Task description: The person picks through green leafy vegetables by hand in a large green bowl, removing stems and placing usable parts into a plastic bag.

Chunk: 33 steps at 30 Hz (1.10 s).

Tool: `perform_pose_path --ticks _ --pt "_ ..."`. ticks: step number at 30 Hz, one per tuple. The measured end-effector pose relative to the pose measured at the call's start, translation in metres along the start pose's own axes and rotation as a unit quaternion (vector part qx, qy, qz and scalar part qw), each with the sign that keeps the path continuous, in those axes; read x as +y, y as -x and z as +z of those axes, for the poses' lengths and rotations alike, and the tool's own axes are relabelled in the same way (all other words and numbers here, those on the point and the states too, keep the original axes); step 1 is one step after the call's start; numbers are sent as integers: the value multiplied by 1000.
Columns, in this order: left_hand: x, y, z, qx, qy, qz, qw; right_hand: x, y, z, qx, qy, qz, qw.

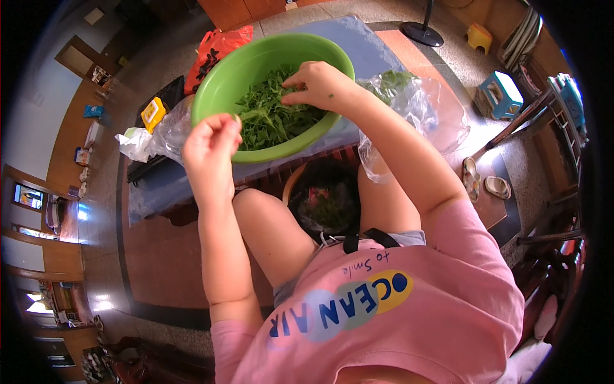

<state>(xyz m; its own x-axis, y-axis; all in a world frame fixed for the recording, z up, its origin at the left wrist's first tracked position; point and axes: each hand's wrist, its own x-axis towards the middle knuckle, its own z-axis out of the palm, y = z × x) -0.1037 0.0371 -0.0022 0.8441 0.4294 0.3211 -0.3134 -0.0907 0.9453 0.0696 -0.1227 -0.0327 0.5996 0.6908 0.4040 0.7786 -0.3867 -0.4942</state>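
Note:
A green plastic basin (216, 91) stands before me with loose leafy greens (276, 125) in it. My left hand (211, 139) is at the basin's near left rim, thumb and fingers pinched on a small bit of green stem (235, 117), mostly hidden by the fingertips. Over the greens, my right hand (319, 86) reaches in from the right with thumb and fingers apart and nothing visible between them. A small green fleck sticks to its wrist. Under my right forearm, a clear plastic bag (417, 108) holds more leafy greens (391, 84).
The basin rests on a low table with a blue-grey top (331, 36). A red plastic bag (218, 48), a yellow wipes pack (153, 114) and crumpled clear plastic (172, 127) lie left of it. Between my knees is a dark bin (331, 175) with plant scraps. A blue stool (502, 96) stands right.

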Motion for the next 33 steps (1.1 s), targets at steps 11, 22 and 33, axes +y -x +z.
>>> perform_pose_path --ticks 11,22,33 --pt "-94 110 17 -283 -329 -27 901 -18 24 -39 116 -34 -16 993" --pt "-79 85 100 -240 -261 92 930 25 210 -118 233 -192 364 881" --pt "-91 31 177 -201 -79 27 976 83 188 -50 238 -178 140 944"
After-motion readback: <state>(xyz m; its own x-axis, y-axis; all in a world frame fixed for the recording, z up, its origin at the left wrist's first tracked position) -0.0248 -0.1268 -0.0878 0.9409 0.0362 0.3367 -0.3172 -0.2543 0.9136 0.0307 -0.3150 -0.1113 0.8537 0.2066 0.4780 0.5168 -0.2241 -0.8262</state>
